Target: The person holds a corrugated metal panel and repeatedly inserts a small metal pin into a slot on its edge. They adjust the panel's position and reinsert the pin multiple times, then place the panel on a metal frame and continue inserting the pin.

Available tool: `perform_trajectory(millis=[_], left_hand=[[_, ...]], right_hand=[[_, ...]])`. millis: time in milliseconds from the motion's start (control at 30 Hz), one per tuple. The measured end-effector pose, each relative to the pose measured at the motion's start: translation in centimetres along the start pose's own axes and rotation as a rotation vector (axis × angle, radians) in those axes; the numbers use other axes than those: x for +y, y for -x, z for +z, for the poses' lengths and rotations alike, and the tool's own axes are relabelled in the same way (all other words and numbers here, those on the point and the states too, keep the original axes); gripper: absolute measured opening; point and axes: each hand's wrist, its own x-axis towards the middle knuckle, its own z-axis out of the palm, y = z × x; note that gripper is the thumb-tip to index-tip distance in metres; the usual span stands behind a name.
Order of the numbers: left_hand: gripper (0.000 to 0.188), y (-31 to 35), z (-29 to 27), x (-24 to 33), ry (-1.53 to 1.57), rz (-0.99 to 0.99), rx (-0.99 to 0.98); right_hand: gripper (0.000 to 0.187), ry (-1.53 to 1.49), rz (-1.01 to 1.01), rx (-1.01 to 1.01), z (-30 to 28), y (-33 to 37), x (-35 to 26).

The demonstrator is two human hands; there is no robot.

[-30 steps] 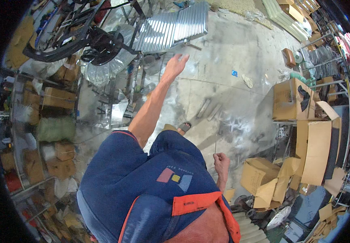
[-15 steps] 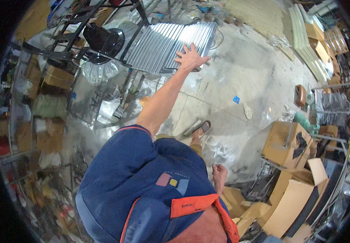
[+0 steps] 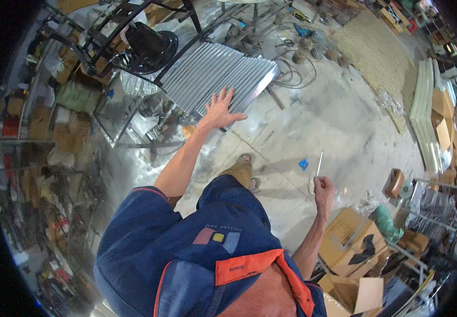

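Note:
My left hand (image 3: 220, 111), fingers spread, is at the near edge of a silvery ribbed metal surface (image 3: 215, 68); whether it presses on it or hovers just over it I cannot tell. The surface looks like metal tubes or ridges laid side by side. Out to the right, my right hand (image 3: 323, 191) is closed around a thin, light-coloured metal rod (image 3: 320, 162) that points upward from the fist. Its exact kind does not show.
A black frame (image 3: 194, 18) and a black cone-shaped part (image 3: 146, 47) adjoin the ribbed metal. Cables (image 3: 297, 79) trail on the floor beyond. Cardboard boxes (image 3: 347, 232) stand at lower right, a blue scrap (image 3: 303, 165) lies on the floor, and cluttered shelves (image 3: 27, 141) line the left.
My left hand has shifted left and toward me along the ribbed metal. My right hand has come up and outward from my side with the rod. The view has turned and my feet have moved.

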Motion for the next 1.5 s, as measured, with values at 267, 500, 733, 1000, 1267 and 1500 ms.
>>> perform_trajectory(millis=[267, 500, 733, 1000, 1267, 1500], left_hand=[[0.122, 1.1, -0.6, 1.4, -0.030, -0.012, 0.010], [0.122, 0.1, -3.1, 4.2, -0.125, -0.123, -0.165], [0.115, -4.2, -0.8, 11.6, -0.043, -0.491, 0.083], [0.109, -5.4, -1.5, 12.2, -0.064, -0.592, 0.132], [0.125, -9.2, -1.7, 14.2, -0.074, -0.887, -0.111], [0.134, -10.8, -2.1, 14.1, -0.050, -0.944, -0.139]], right_hand=[[0.018, -0.239, -0.201, -0.230, 4.6, -12.8, -9.1], [0.017, -0.218, -0.256, -0.417, 7.4, -22.4, -14.9], [0.020, -0.101, -0.218, -0.574, 11.9, -31.4, -20.4], [0.021, -0.120, -0.031, -0.786, 20.4, -41.1, -23.9], [0.021, 0.195, 0.074, -0.995, 33.1, -53.3, -16.5], [0.033, 0.575, -0.145, -1.180, 43.2, -63.6, -16.1]])
